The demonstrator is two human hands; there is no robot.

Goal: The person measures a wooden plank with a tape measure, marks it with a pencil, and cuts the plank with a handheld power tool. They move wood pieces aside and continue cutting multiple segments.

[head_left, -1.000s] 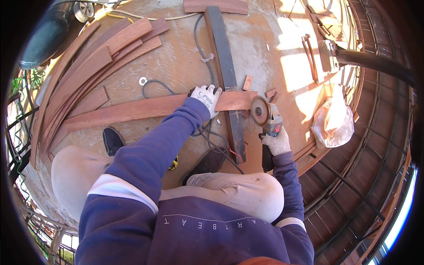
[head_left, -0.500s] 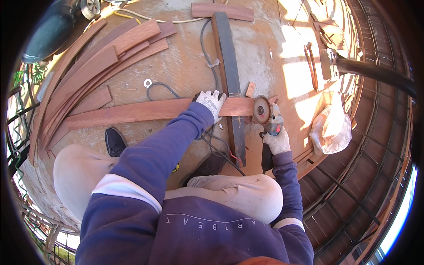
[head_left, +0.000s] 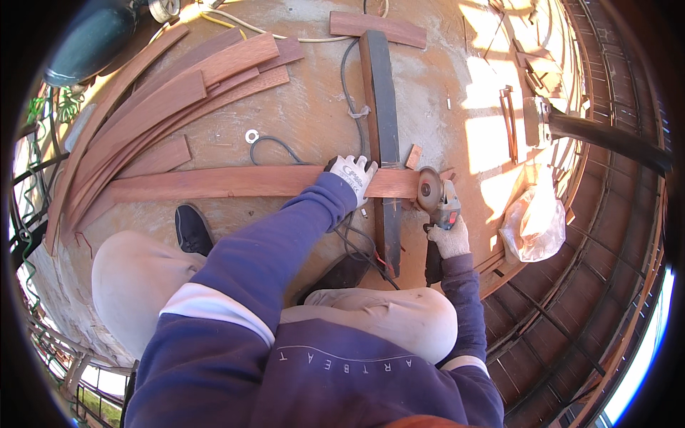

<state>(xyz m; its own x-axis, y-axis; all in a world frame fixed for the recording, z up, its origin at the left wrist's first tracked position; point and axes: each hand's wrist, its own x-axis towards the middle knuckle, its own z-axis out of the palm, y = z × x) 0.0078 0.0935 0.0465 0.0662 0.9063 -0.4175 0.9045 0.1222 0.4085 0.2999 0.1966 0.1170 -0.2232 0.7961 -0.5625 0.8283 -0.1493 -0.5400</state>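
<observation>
Hands apart: gloved left hand (head_left: 354,173) presses flat on the long reddish plank (head_left: 235,182) lying across the dark beam (head_left: 382,128); gloved right hand (head_left: 449,239) grips the angle grinder (head_left: 437,200), disc at the plank's right end

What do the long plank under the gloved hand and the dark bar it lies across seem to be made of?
The plank looks like reddish-brown wood, bare and matt, with faint lengthwise grain. The bar looks like metal, probably steel: dark grey, flat, straight-edged, a dull sheen. The left hand presses the plank in a white fabric glove.
</observation>
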